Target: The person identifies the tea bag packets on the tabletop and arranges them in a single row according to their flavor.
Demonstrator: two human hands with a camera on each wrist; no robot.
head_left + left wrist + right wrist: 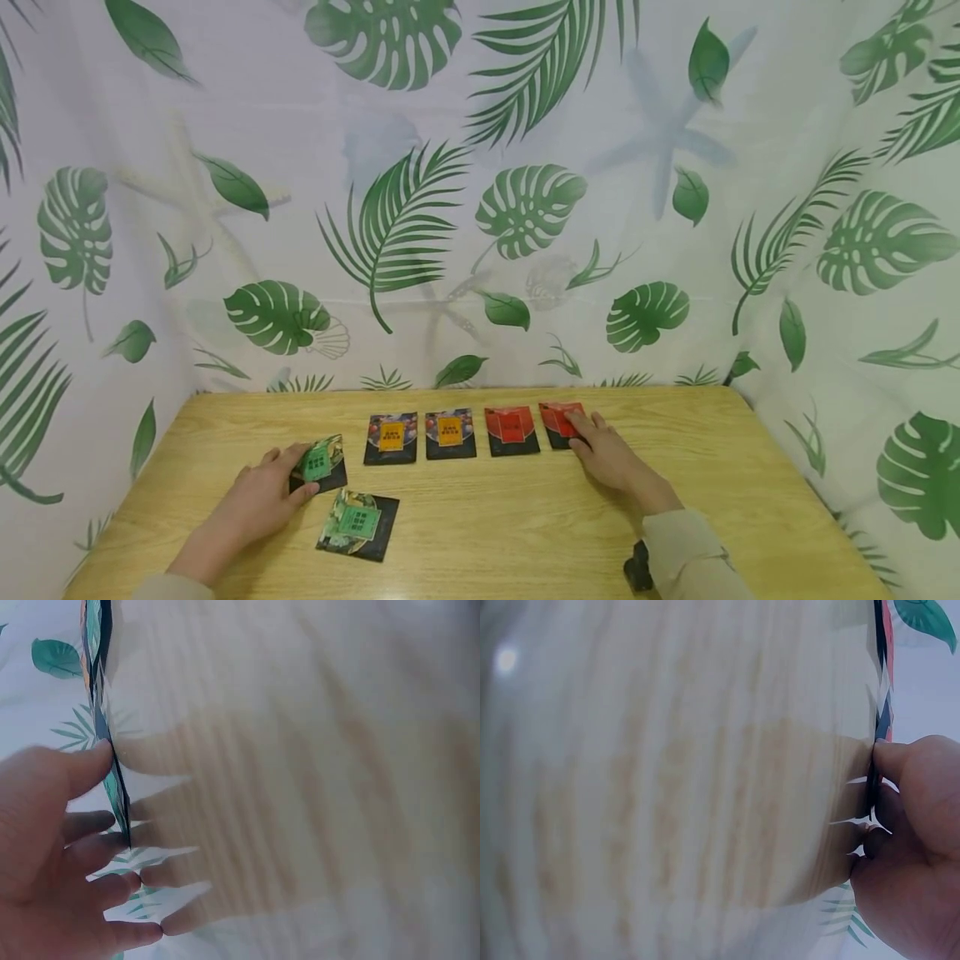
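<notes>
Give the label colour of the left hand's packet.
The label is green, clearest in the head view.

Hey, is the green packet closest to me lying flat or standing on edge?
Flat: in the head view, the green packet shows its printed face upward on the table.

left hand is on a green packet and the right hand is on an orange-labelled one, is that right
Not quite: the right hand is on a red packet, as the head view shows. The left hand is on a green packet, as you said.
</notes>
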